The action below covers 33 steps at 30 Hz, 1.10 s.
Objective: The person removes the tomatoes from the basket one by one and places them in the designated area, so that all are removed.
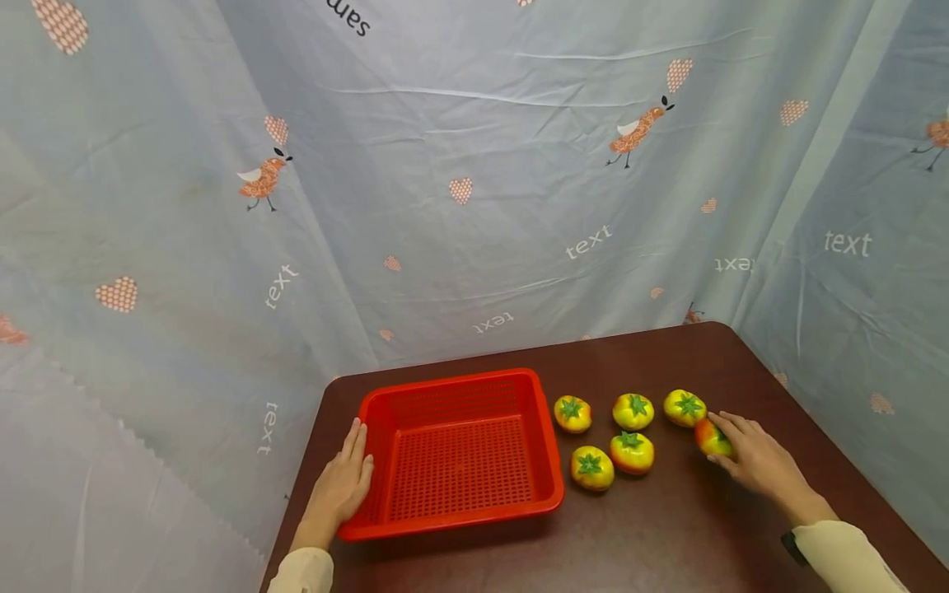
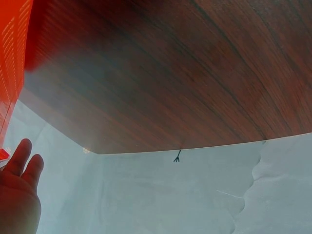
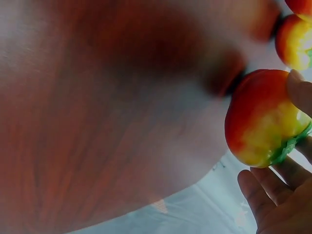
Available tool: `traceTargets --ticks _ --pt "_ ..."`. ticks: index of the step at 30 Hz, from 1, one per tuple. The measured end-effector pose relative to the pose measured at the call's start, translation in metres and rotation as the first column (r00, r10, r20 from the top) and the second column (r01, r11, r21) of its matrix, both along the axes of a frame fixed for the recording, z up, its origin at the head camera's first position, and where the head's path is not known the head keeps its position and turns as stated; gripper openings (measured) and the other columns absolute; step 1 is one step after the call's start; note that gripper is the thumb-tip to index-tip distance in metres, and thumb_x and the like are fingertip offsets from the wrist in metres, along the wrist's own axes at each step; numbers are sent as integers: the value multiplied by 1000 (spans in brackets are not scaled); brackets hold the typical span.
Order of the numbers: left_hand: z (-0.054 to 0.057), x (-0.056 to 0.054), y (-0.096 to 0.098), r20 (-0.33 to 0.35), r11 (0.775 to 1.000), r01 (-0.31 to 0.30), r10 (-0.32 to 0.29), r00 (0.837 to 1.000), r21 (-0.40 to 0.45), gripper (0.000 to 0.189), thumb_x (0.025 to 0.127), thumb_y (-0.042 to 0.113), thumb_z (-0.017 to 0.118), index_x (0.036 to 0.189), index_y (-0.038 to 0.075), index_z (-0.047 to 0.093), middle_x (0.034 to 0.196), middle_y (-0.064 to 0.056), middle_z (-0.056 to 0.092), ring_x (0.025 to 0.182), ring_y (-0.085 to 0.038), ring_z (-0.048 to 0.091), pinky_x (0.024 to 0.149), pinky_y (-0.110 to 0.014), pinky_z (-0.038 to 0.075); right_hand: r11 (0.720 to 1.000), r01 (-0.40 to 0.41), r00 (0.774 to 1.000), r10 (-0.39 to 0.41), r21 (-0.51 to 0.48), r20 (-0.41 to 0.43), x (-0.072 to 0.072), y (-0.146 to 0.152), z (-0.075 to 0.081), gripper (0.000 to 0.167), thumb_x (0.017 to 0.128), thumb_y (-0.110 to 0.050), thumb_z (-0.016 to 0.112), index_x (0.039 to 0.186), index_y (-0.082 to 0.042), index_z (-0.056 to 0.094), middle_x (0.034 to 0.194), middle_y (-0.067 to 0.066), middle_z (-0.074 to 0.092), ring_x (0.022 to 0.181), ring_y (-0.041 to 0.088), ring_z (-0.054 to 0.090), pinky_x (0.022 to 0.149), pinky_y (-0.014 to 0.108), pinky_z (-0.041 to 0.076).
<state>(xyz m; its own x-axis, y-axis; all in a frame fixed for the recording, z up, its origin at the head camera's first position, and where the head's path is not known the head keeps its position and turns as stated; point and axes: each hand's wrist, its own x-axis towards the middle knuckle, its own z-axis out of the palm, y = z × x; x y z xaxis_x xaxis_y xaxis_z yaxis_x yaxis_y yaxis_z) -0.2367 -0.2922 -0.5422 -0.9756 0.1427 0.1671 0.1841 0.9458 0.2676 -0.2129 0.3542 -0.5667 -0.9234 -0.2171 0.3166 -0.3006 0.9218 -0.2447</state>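
Note:
My left hand (image 1: 343, 482) rests along the left rim of a red plastic basket (image 1: 452, 521), its fingers fairly straight. In the left wrist view, two fingers (image 2: 32, 171) show below the basket's perforated wall (image 2: 9, 63). Over at the right, my right hand (image 1: 758, 458) grips a yellow-and-red persimmon (image 1: 713, 438) with a green leafy top. The right wrist view has that persimmon (image 3: 261, 117) between the thumb (image 3: 299, 92) and the fingers, the leafy top partly hidden. Close behind it sits another persimmon (image 1: 683, 408).
Between basket and right hand lie more persimmons: one at the back (image 1: 572, 414), one in front (image 1: 591, 469), and two close together, the rear one (image 1: 633, 411) and the nearer one (image 1: 632, 455). All stand on a dark brown table (image 1: 638, 535). A printed grey-blue curtain (image 1: 445, 247) hangs around it.

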Motion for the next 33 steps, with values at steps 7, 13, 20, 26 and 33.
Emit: traceTargets --ticks 7,13,20,26,33 --pt "2 0 1 14 1000 -8 8 1000 -4 61 101 19 44 153 -3 22 162 -21 18 129 -47 48 108 -62 36 1000 -6 998 5 1 57 11 -4 -13 66 77 -22 81 131 5 54 127 31 55 110 48 55 88 61 48" --pt "2 -1 2 12 1000 -7 7 1000 -14 60 102 19 43 153 -3 23 162 -20 18 128 -47 49 107 -62 37 1000 9 995 -8 -14 100 13 -7 -18 66 79 -22 80 133 4 53 129 31 54 112 48 53 89 61 47" --pt "3 1 1 -5 1000 0 0 1000 -16 59 101 19 43 153 -3 24 161 -20 19 126 -46 50 105 -62 38 999 5 997 -1 -46 80 15 -10 -22 65 78 -18 80 133 4 53 130 29 54 114 48 52 91 62 46" --pt "2 1 0 -30 1000 11 -11 999 -13 58 101 18 43 152 -4 26 161 -21 21 125 -46 52 104 -61 39 998 21 997 -16 -61 70 16 -15 -24 65 77 -14 81 134 1 52 133 28 52 116 48 50 90 62 46" --pt "2 3 0 -34 1000 12 -13 999 -24 58 101 17 44 151 -5 27 160 -22 22 125 -46 52 103 -62 40 998 37 997 -34 -44 65 17 -15 -28 66 77 -15 81 135 0 52 134 27 51 115 48 50 89 63 46"
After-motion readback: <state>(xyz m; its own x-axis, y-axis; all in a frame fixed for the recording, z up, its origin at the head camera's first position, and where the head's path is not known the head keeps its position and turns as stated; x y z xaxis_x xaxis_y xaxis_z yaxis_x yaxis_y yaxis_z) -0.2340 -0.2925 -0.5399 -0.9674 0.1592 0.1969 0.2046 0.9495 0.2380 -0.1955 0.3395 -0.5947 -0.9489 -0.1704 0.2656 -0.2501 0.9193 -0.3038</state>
